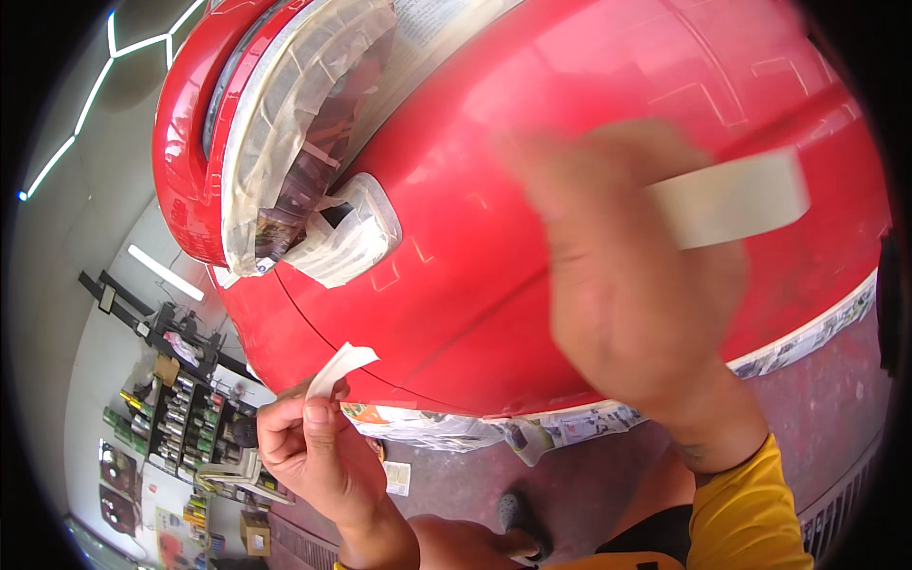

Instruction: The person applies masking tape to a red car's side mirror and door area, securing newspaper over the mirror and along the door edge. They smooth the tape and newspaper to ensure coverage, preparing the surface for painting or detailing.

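Observation:
My left hand (321,445) pinches a short white strip, apparently masking tape (344,367), between thumb and fingers. The strip's free end curls upward in front of the lower edge of a glossy red car body panel (456,313). My right hand (636,275) is raised over the same panel and smeared by motion. A wider pale cream strip (736,199) sticks out from it toward the right, gripped at its left end. Whether the right fingertips touch the paint cannot be made out.
Paper and tape cover the window opening (313,123) and a small mirror-shaped part (356,233). Newspaper masking (560,427) runs along the panel's lower edge. Shelves with cans and bottles (180,418) stand at the left, and a cardboard box (255,534) sits below them.

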The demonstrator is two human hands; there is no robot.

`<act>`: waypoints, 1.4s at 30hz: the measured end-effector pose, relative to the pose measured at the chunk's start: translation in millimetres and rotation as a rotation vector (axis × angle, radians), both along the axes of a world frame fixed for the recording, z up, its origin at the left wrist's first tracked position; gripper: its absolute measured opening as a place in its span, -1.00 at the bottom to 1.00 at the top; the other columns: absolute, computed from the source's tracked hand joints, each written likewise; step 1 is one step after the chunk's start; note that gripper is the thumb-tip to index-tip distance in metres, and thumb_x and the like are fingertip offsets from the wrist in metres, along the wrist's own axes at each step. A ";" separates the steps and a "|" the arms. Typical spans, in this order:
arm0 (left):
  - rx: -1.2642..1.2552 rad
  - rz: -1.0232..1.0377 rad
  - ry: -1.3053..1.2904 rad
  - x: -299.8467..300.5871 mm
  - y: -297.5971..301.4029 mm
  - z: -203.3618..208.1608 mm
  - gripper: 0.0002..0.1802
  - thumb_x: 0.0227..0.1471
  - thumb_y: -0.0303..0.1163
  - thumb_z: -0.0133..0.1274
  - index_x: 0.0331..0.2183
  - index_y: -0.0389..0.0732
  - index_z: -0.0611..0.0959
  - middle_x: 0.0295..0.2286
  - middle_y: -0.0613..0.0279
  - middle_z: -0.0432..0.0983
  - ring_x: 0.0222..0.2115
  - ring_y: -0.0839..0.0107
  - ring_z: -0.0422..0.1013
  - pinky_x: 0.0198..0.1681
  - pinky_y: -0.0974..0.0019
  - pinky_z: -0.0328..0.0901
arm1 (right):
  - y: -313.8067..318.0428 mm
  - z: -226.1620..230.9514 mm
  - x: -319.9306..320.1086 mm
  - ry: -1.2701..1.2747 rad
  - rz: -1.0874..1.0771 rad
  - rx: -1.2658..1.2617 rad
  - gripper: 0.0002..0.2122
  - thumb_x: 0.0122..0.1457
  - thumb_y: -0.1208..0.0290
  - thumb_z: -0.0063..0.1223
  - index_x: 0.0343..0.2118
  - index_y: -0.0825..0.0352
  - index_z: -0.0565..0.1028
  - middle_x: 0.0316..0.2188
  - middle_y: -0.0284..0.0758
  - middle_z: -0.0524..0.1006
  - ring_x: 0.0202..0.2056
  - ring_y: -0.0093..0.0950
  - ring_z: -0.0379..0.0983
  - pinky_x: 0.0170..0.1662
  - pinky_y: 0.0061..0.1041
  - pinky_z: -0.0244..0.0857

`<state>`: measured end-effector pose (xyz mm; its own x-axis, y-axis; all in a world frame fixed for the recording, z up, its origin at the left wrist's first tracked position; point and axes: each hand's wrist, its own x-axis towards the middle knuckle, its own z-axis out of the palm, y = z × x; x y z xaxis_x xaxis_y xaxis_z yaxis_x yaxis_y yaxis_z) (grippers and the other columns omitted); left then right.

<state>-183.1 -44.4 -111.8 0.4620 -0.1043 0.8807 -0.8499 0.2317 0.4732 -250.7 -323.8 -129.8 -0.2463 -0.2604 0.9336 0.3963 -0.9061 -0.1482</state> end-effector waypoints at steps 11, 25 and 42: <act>-0.054 -0.053 -0.021 9.9 55.3 10.5 -0.89 0.43 -0.38 0.08 -0.15 -0.22 0.58 -0.19 0.10 0.60 -0.02 0.23 0.50 0.15 0.16 0.40 | 105.5 44.3 85.2 0.532 1.051 0.234 -0.17 0.22 0.36 0.21 0.40 0.67 0.01 -0.44 0.01 0.62 -0.44 -0.05 0.61 -0.32 -0.24 0.49; -0.065 0.218 0.081 48.1 -34.8 21.5 -0.83 0.22 -0.47 0.35 -0.20 -0.31 0.71 -0.32 0.12 0.72 -0.31 0.42 0.64 -0.30 0.45 0.42 | 106.3 -1.8 28.2 0.573 1.207 0.405 -0.22 0.29 0.46 0.09 0.50 0.51 0.00 -0.32 -0.11 0.62 -0.40 -0.36 0.56 -0.30 -0.40 0.35; -0.152 0.155 0.237 63.7 -86.2 34.1 -0.80 0.19 -0.47 0.38 -0.22 -0.36 0.71 -0.36 0.07 0.72 -0.50 0.55 0.53 -0.43 0.50 0.43 | 82.4 37.4 50.2 0.778 1.004 0.174 -0.16 0.22 0.50 0.03 0.53 0.52 -0.07 -0.58 -0.11 0.51 -0.56 -0.38 0.47 -0.39 -0.34 0.35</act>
<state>-119.4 -130.6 -77.7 0.6565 0.1076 0.7466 -0.7506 0.1912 0.6325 -200.5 -241.4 -92.4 0.7207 -0.1463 0.6776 0.6475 -0.2068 -0.7334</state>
